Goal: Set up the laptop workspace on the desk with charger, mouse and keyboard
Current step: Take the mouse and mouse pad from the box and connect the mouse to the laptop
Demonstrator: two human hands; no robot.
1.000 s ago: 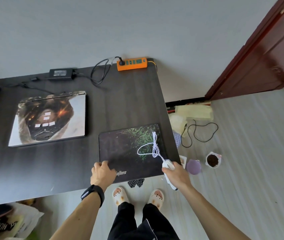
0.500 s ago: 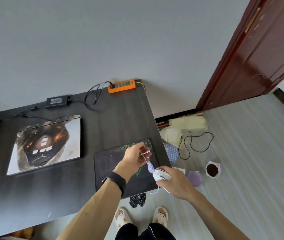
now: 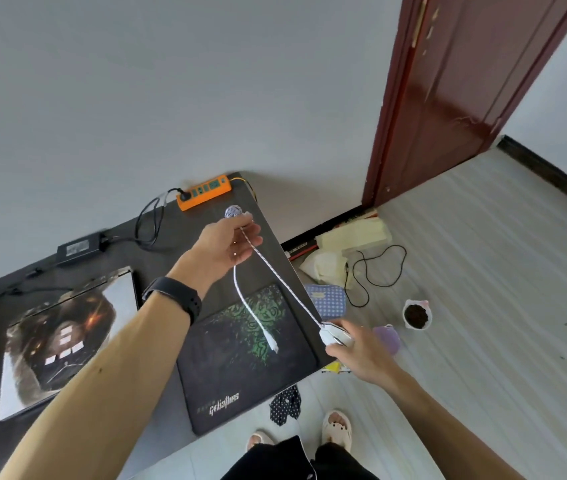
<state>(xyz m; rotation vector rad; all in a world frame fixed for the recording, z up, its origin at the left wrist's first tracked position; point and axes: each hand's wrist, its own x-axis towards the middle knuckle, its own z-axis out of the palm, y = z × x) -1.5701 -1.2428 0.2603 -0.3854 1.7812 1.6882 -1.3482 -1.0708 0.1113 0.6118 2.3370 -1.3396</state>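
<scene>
My right hand [image 3: 361, 351] grips a white mouse [image 3: 332, 335] just past the desk's right edge. From it a white braided cable [image 3: 285, 287] runs up to my left hand [image 3: 228, 245], which is raised over the desk and pinches the cable. A loose end with a USB plug [image 3: 272, 345] hangs down over the dark mouse pad [image 3: 240, 368]. A closed laptop [image 3: 64, 337] with a printed lid lies at the left. The black charger brick [image 3: 78, 249] sits at the back, wired to an orange power strip [image 3: 204, 192]. No keyboard is in view.
The black desk [image 3: 157, 278] stands against a grey wall. On the floor to its right lie a black cord [image 3: 375, 268], pale bags [image 3: 354, 237], a small pot of soil [image 3: 416, 315] and a purple cup [image 3: 387, 337]. A dark red door [image 3: 448, 91] stands at the right.
My left hand left the mouse pad's front edge, took the bundled cable and lifted it up and away, unwinding it. The mouse stayed in my right hand. The camera tilted upward.
</scene>
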